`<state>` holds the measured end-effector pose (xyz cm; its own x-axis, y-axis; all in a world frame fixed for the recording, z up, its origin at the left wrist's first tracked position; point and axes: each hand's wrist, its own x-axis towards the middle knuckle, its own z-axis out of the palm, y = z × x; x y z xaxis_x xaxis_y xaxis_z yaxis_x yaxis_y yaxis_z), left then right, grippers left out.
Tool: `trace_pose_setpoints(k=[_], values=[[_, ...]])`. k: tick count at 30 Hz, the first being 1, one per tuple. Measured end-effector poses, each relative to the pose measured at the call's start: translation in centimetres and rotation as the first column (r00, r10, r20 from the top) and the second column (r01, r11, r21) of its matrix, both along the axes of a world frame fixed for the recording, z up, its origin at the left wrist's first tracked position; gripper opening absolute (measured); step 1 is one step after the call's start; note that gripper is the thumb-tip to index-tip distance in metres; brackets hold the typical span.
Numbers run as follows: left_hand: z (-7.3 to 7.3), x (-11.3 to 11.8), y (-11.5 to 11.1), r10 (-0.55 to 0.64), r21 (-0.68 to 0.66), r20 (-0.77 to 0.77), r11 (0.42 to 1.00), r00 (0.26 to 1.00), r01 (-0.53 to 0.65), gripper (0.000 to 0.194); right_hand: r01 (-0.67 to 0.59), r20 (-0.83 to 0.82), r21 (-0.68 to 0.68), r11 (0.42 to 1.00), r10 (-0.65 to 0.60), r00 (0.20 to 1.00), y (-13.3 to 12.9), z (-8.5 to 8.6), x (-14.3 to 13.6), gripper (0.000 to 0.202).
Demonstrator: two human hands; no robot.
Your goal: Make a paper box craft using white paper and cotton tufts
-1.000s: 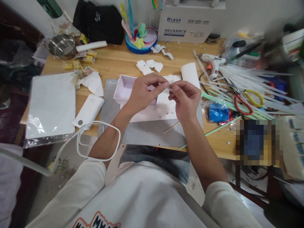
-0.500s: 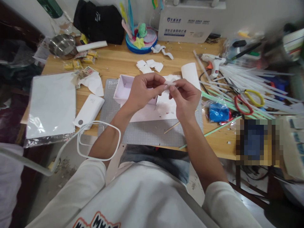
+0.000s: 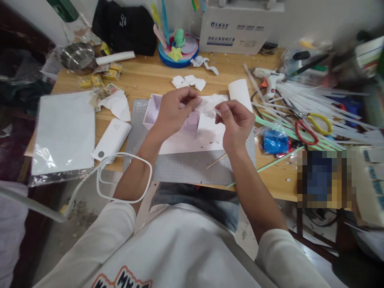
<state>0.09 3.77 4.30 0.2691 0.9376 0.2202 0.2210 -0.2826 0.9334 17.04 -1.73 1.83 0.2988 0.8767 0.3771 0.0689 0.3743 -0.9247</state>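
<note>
My left hand [image 3: 175, 110] is closed in a pinch above a pale lilac open box [image 3: 152, 112]. A thin whitish scrap [image 3: 203, 104] shows at its fingertips; its material is hard to tell. Apart from it, to the right, my right hand [image 3: 238, 122] pinches too, with a tiny pale bit [image 3: 218, 112] at the thumb and forefinger. Under both hands lies a white sheet [image 3: 211, 138] with dark specks, on a grey cutting mat [image 3: 192, 168]. My left hand hides part of the box.
A thin stick [image 3: 216, 161] lies on the mat. To the right are red-and-yellow scissors [image 3: 315, 128], a glue gun [image 3: 272, 82] and several glue sticks [image 3: 303, 100]. On the left are a power bank [image 3: 112, 139] and a bagged white sheet pack [image 3: 64, 132]. Paper scraps [image 3: 189, 81] lie behind the box.
My hands were together at the fingertips over a small white piece. They have drawn apart, the left one moving left, and whitish material shows at each hand's fingertips.
</note>
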Motion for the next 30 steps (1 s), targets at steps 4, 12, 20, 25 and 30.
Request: trace_pose_setpoints(k=[4,12,20,25,30], values=[[0.6,-2.2,1.2,0.004,-0.002,-0.270,1.000,0.963,-0.005,0.012,-0.018,-0.030,-0.039,0.999,0.016,0.999,0.4,-0.5,0.2,0.022],[0.0,-3.5,2.0,-0.055,-0.002,-0.571,0.998,0.819,0.066,0.013,-0.009,-0.036,-0.064,0.998,0.007,0.999,0.6,-0.7,0.1,0.015],[-0.7,-3.5,2.1,-0.054,0.028,-0.501,0.997,0.864,0.079,0.006,0.004,-0.011,-0.112,0.994,-0.005,1.000,0.5,-0.6,0.1,0.022],[-1.0,-3.4,2.2,-0.074,0.034,-0.545,0.993,0.835,0.111,0.011,-0.013,-0.036,-0.111,0.994,0.009,0.999,0.5,-0.5,0.0,0.021],[-0.8,-3.5,2.1,-0.052,0.008,-0.607,0.997,0.793,0.072,0.015,-0.040,-0.053,-0.094,0.995,0.036,0.998,0.5,-0.6,0.1,0.019]])
